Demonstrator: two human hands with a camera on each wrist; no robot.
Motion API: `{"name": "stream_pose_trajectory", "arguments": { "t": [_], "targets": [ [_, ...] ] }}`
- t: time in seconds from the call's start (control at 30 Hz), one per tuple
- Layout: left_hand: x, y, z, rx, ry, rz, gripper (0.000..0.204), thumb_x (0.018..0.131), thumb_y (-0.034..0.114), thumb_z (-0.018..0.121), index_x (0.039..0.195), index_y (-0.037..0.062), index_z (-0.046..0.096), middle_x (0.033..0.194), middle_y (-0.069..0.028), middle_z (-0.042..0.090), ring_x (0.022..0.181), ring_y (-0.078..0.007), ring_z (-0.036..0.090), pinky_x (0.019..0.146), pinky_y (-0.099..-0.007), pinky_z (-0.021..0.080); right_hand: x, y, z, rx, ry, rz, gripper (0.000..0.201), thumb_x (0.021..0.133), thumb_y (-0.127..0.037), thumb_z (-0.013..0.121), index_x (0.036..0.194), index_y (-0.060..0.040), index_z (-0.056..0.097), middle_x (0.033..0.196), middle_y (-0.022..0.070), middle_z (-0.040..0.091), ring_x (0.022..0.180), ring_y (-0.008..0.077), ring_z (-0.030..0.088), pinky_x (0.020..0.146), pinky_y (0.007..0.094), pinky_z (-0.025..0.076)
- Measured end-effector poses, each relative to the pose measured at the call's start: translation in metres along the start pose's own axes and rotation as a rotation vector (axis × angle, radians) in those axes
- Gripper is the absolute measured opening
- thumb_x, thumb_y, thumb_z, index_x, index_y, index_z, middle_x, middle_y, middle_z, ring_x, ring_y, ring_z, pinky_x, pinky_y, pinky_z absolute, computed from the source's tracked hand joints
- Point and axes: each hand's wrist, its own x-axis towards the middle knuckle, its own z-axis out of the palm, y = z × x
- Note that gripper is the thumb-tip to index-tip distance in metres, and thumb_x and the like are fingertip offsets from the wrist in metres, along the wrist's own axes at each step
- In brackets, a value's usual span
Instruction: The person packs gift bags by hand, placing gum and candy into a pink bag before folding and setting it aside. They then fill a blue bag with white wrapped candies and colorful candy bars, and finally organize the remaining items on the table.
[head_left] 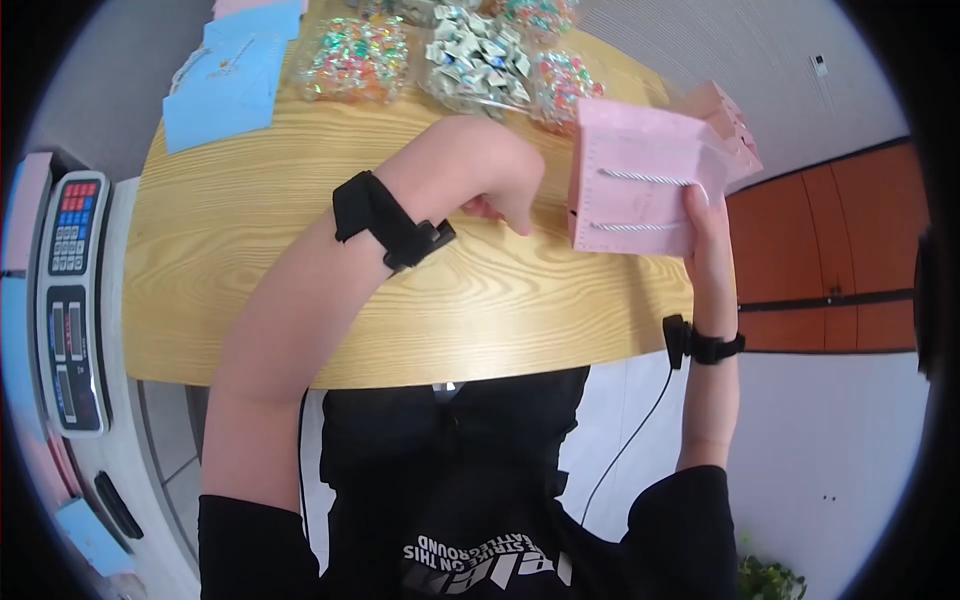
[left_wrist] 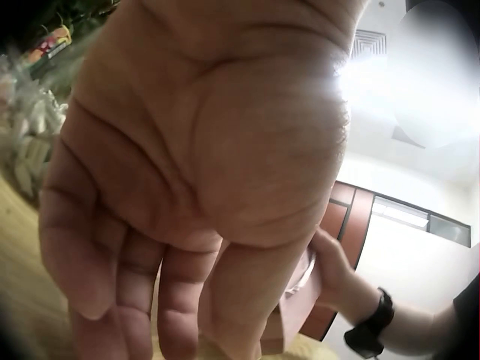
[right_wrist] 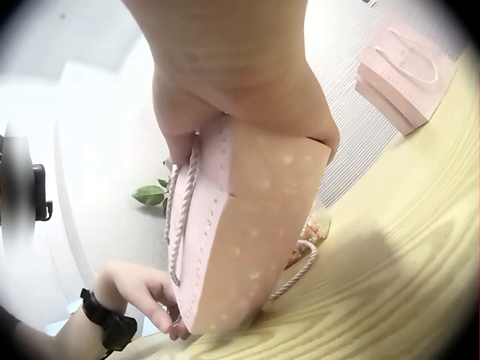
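A pink paper gift bag with twisted white cord handles is held up over the right part of the table. My right hand grips it at one end, the thumb pressed on the face with the cords. Bent at the wrist, my left hand hangs over the middle of the table, a short gap left of the bag. In the left wrist view, the fingers of that hand reach downward, loosely bent, with nothing held. The right wrist view shows the bag's side panel below the palm.
Clear trays of shiny wrapped candies and white-green wrapped pieces line the table's far side. Blue gift bags lie at the far left. More pink bags stand at the right edge. A scale sits left of the table.
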Motion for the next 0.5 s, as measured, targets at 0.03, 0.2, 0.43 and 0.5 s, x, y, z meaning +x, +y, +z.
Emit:
{"name": "stream_pose_trajectory", "arguments": {
  "t": [0.03,0.2,0.43,0.5],
  "targets": [
    [0.007,-0.004,0.004,0.005,-0.012,0.013,0.037,0.081,0.039,0.067,0.075,0.0028,0.065,0.063,-0.0083,0.063,0.056,-0.0226,0.060,0.056,-0.0388,0.047,0.002,-0.005,0.005,-0.059,-0.025,-0.002,0.063,0.094,-0.032,0.062,0.142,0.0010,0.038,0.134,0.0105,0.052,0.123,0.0188,0.050,0.105,0.0338,0.039],
    [0.022,-0.015,0.014,-0.160,0.007,0.002,0.045,0.082,0.047,0.068,0.098,0.0049,0.068,0.075,-0.0126,0.066,0.054,-0.0204,0.060,0.054,-0.0352,0.049,0.023,-0.027,0.017,-0.440,-0.233,-0.222,0.077,0.085,-0.030,0.073,0.147,-0.0028,0.037,0.138,0.0116,0.051,0.127,0.0186,0.048,0.105,0.0324,0.037],
    [0.025,-0.031,0.030,-0.124,0.136,0.190,0.045,0.085,0.046,0.067,0.099,0.0037,0.067,0.082,-0.0108,0.067,0.069,-0.0205,0.062,0.065,-0.0334,0.050,0.041,-0.027,0.015,-0.638,-0.324,-0.293,0.087,0.083,-0.033,0.075,0.151,-0.0053,0.030,0.143,0.0149,0.046,0.134,0.0245,0.044,0.109,0.0374,0.034],
    [0.004,-0.024,0.026,-0.083,0.169,0.057,0.041,0.086,0.044,0.068,0.094,0.0039,0.067,0.082,-0.0086,0.065,0.074,-0.0192,0.060,0.066,-0.0325,0.047,0.041,-0.031,0.018,-0.645,-0.347,-0.285,0.086,0.083,-0.033,0.076,0.152,-0.0073,0.031,0.143,0.0143,0.047,0.134,0.0243,0.043,0.109,0.0373,0.034]
  ]
}}
